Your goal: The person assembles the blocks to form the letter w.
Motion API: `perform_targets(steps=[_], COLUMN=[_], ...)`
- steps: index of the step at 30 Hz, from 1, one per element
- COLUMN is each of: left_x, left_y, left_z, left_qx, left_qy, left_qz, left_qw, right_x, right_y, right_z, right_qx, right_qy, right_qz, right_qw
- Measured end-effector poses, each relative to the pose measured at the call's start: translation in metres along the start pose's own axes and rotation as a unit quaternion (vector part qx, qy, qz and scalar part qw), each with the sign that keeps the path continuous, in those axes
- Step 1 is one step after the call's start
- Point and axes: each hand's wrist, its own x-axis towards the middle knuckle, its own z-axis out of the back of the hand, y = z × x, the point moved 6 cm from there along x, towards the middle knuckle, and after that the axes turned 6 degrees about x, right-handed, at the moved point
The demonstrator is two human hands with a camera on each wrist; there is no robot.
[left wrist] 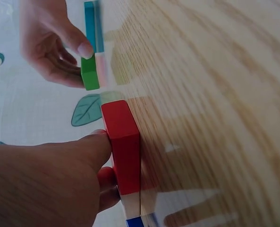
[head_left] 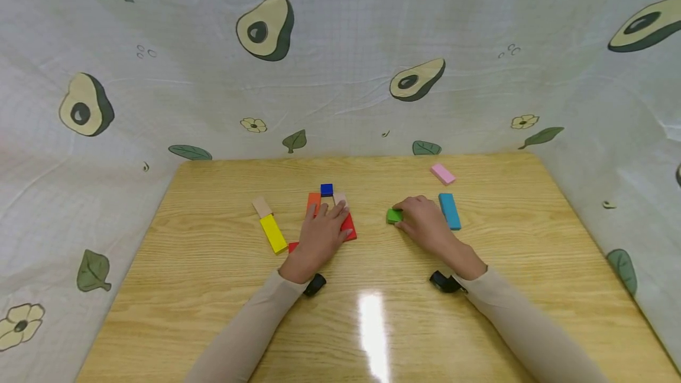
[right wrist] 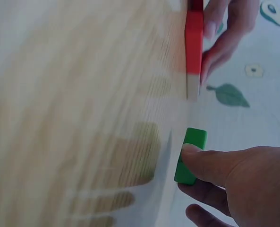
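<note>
Avocado-print cloth (head_left: 340,75) hangs behind and beside a wooden table (head_left: 213,288); at its top corners run large green letters, cut off by the frame, with only something like "mer" legible. No writing shows on any block.

From the head view, the left hand (head_left: 319,235) lies flat, fingers straight, on a red block (head_left: 349,228) near the table's middle. Around its fingertips sit an orange block (head_left: 314,201), a blue cube (head_left: 327,190) and a small pale block (head_left: 339,198). Toward the left edge lie a yellow block (head_left: 273,233) and a tan block (head_left: 262,207), end to end. The right hand (head_left: 425,223) has its grip pinched on a green block (head_left: 394,216), which sits at its fingertips, on the side facing the red block. So the green block lies between the two hands, nearer the right one, apart from the red block. A teal block (head_left: 450,210) lies just beside the right hand, long axis running toward the far edge, and a pink block (head_left: 443,174) lies farther back.

The left wrist view shows the left hand (left wrist: 50,184) pressing the red block (left wrist: 122,144), with the pale block touching its end. Beyond, the right hand (left wrist: 55,42) holds the green block (left wrist: 89,72) between thumb and fingers.

On the right wrist view, the thumb (right wrist: 201,158) presses the green block (right wrist: 190,155) against fingers curled below; the red block (right wrist: 194,45) lies ahead, its long axis pointing roughly toward the green one.
</note>
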Motion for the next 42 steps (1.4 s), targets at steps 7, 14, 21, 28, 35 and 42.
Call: perform_targets(steps=[7, 14, 21, 28, 35, 42], left_x=[0.000, 0.000, -0.001, 0.000, 0.000, 0.000], left_y=[0.001, 0.001, 0.000, 0.000, 0.000, -0.001], left_z=[-0.002, -0.002, -0.001, -0.001, -0.001, -0.001], left_qx=[-0.008, -0.003, -0.001, 0.004, 0.004, 0.007], left_qy=[0.011, 0.005, 0.004, -0.001, 0.004, 0.000], left_qz=[0.005, 0.005, 0.003, 0.002, 0.002, 0.001], left_qw=[0.9999, 1.0000, 1.0000, 1.0000, 1.0000, 1.0000], right_x=[-0.007, -0.011, -0.014, -0.013, -0.011, -0.011], right_y=[0.032, 0.052, 0.061, 0.065, 0.068, 0.069], right_z=[-0.009, -0.020, -0.029, -0.031, -0.032, -0.034], right_qx=[0.013, 0.028, 0.032, 0.031, 0.029, 0.017], right_qy=[0.008, 0.028, 0.041, 0.039, 0.039, 0.040], right_qz=[0.041, 0.055, 0.067, 0.074, 0.074, 0.074], right_qw=[0.999, 0.998, 0.996, 0.996, 0.996, 0.996])
